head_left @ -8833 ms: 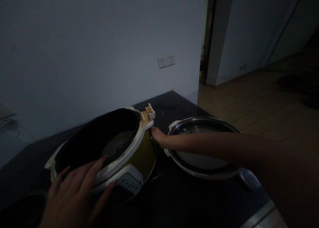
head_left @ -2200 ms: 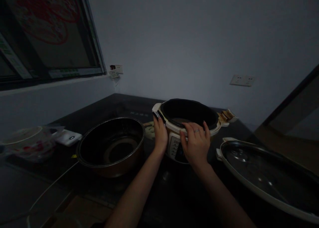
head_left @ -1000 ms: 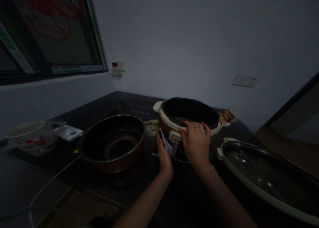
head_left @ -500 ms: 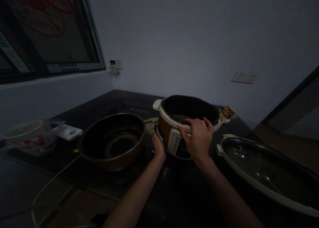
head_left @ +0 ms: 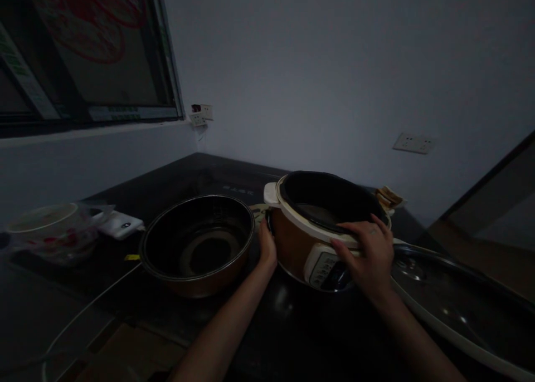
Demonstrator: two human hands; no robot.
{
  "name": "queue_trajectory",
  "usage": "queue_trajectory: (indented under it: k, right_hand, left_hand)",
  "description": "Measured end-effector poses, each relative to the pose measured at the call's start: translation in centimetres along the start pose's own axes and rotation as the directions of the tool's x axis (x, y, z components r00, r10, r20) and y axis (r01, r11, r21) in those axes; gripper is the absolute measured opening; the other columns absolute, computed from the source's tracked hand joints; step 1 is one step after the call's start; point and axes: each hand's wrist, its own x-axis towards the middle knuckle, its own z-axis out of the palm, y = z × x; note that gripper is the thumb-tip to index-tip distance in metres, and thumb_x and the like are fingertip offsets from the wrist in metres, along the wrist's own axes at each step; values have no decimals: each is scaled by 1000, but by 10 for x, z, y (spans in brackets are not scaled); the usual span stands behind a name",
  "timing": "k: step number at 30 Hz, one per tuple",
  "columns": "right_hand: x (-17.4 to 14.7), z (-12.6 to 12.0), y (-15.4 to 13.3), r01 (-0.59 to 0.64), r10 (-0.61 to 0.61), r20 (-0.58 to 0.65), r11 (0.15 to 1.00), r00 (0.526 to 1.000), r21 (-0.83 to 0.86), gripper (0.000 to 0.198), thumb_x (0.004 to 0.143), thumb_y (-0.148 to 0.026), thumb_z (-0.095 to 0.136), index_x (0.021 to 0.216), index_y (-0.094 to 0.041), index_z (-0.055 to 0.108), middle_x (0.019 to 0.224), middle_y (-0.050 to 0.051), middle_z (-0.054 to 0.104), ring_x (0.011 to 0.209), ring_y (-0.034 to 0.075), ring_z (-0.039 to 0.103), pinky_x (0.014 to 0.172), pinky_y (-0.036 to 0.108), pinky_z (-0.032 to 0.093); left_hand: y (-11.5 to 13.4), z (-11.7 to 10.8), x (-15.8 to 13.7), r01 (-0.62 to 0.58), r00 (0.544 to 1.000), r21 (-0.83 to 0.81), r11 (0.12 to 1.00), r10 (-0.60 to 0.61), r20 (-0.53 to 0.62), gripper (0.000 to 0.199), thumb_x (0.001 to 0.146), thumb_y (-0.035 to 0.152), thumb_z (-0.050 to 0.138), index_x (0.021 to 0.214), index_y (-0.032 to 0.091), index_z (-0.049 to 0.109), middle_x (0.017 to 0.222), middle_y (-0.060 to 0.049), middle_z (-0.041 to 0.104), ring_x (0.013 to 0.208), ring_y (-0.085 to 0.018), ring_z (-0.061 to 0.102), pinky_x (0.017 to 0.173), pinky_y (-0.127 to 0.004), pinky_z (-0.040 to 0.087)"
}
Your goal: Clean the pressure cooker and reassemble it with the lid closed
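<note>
An electric cooker (head_left: 292, 234) with a brown body, cream rim and front control panel stands lidless, its dark inside visible. My left hand (head_left: 267, 245) is pressed against the cooker's left side, the fingertips partly hidden behind it. Over the front rim, above the panel, my right hand (head_left: 370, 254) is closed with the thumb outside and the fingers at the inner edge. Left of the cooker sits a round pot (head_left: 196, 282) with a black inside and a brown outside.
A glass lid with a cream rim (head_left: 434, 321) lies at the right. On the left are a plastic-wrapped bowl (head_left: 50, 234), a white device (head_left: 121, 225) and a thin white cable (head_left: 92, 301). Behind the dark counter (head_left: 184, 173) rises a wall with sockets (head_left: 413, 143).
The cooker has turned, its control panel swinging to the right, and my right hand has gone right with the rim. My left hand stays at its left side. The view has shifted slightly.
</note>
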Motion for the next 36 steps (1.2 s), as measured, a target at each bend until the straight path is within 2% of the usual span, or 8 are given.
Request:
queue_trajectory:
  k: [5,10,14,19,24,28,33,36]
  right_hand:
    - [-5,-7,8,-35,34,17,998,999,53,13,88,-35,57,92,-23,63,82,0,68,78,19,63,102,47,38]
    - [-4,-9,8,-29,29,9,998,1000,63,13,89,-33,56,91,-22,63,82,1,66,78,19,62,102,47,38]
    - [-4,-9,10,-48,49,-13,995,999,89,15,90,-33,54,88,-22,65,80,1,66,77,19,61,99,47,40]
    - [-5,-7,14,-75,83,-73,992,994,100,14,88,-30,55,82,-22,66,75,1,66,75,19,61,92,44,45]
    - [-6,-11,21,-97,113,-82,979,990,181,15,88,-29,57,79,-23,67,74,0,68,73,18,61,91,44,46]
    - [-12,-20,35,-182,204,-41,935,978,303,25,91,-30,52,75,-22,70,72,1,68,71,18,62,93,45,45]
    - [-18,-30,55,-218,272,-57,866,961,450,32,91,-32,51,68,-23,72,65,3,67,64,20,62,90,49,47]
    - [-18,-32,65,-191,252,-71,865,965,464,33,88,-33,54,62,-23,71,60,7,66,59,23,62,83,51,50]
  left_hand:
    - [25,10,-11,-77,997,47,996,75,32,31,95,33,39,97,22,68,116,-5,69,122,-22,56,108,-35,38]
    - [29,21,-42,-128,991,93,987,125,42,38,95,33,42,128,24,56,151,-4,44,143,-18,31,119,-30,21]
    - [22,15,-65,-172,983,113,979,163,89,45,94,36,43,138,27,47,158,1,32,147,-16,22,121,-31,13]
    - [7,-3,-54,-123,990,129,984,112,88,42,92,33,47,133,25,53,155,-2,38,146,-16,24,121,-31,14]
    - [2,-8,-21,-4,998,96,995,-1,57,34,95,34,39,113,24,66,132,-6,63,136,-21,44,115,-38,30]
    - [12,-3,-14,13,998,45,999,-16,64,35,95,38,39,107,23,69,116,-5,71,126,-24,54,108,-42,41]
    - [30,2,-37,-24,995,14,1000,23,92,37,94,38,43,117,21,66,125,-7,66,132,-26,49,112,-44,36]
    - [32,2,-70,-51,993,12,999,50,105,41,95,37,41,130,24,58,143,-6,53,140,-23,38,118,-41,26]
